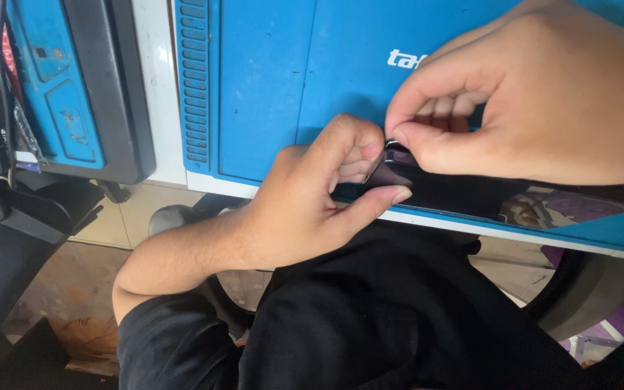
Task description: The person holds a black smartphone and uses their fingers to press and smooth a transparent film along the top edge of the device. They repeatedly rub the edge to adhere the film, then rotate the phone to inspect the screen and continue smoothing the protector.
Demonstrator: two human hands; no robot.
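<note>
both grips (pixel 391 148) on dark phone (pixel 464 191)

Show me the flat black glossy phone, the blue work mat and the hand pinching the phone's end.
flat black glossy phone (pixel 456 191), head view, on its dark screen.
blue work mat (pixel 269 87), head view, on bare surface.
right hand (pixel 536 101), head view, on its back.

I count my two hands, left hand (pixel 305 209) and right hand (pixel 536 108), pinching one dark phone (pixel 456 191) between them, with one blue work mat (pixel 290 79) beyond my grip.
</note>
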